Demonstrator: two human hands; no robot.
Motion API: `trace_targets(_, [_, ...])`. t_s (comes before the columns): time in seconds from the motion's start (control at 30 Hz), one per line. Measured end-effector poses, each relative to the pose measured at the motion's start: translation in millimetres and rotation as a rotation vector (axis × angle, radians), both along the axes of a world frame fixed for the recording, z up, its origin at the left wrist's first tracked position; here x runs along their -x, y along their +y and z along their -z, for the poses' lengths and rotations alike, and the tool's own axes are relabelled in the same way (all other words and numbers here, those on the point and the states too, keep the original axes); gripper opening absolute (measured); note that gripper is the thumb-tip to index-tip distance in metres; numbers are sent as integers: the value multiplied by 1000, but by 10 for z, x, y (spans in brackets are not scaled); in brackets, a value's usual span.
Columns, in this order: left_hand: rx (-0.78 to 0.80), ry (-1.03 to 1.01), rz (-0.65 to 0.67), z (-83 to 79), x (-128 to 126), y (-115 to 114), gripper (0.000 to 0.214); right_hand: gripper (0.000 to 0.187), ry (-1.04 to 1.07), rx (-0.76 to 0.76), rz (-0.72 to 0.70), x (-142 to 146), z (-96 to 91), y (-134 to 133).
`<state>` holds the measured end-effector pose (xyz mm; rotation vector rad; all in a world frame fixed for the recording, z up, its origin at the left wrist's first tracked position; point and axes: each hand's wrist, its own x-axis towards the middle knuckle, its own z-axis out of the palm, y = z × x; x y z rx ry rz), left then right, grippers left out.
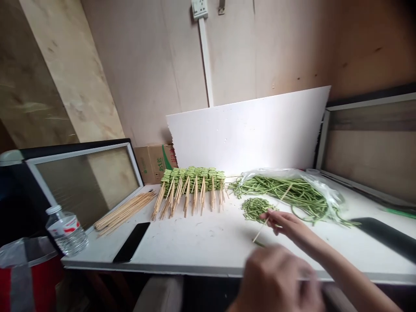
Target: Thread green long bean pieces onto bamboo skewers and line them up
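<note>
My right hand (282,222) reaches in from the right and is closed on a thin wooden skewer (282,197), pinched between the fingers. The skewer slants, its lower end close to a short green bean piece (259,244). My left hand (276,277) is in the near foreground, smeared by motion; its fingers look curled, but what they hold, if anything, does not show. Just beyond my right hand is a small heap of cut green bean pieces (256,208). Behind it, long green beans (286,188) lie on a clear plastic bag (328,190).
Stacked bean skewers (195,175) stand at the table's back, sticks toward me. Loose wooden skewers (125,212), a black phone (132,242) and a water bottle (66,229) are on the left. A dark flat object (386,236) lies right. A red bin (30,277) stands lower left.
</note>
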<state>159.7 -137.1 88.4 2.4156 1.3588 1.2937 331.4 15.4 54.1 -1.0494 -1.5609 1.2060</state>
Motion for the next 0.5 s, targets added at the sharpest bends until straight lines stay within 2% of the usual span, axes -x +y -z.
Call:
trace_targets(0.07, [75,-8,-104,-48,118,215,21,57,53,32,-95,105,-31,-67])
trace_targets(0.13, [167,24,-208,-61,254,423,21,57,67,26,-95,200,-47,-112])
trace_targets(0.2, [313,41,-224,-31,353,568,18,60,47,8,-97,280,-44,-143])
trace_targets(0.27, [387,25,-204,30,391,633,17,64,26,-10,-105,345,-29,-172])
trace_targets(0.4, [363,-36,-191,195,389,644,20,67,5,-4,-131,436,22,-222])
trace_targets(0.5, [243,-125,-259,319,440,651,9,69,9,-26,-150,483,74,-225])
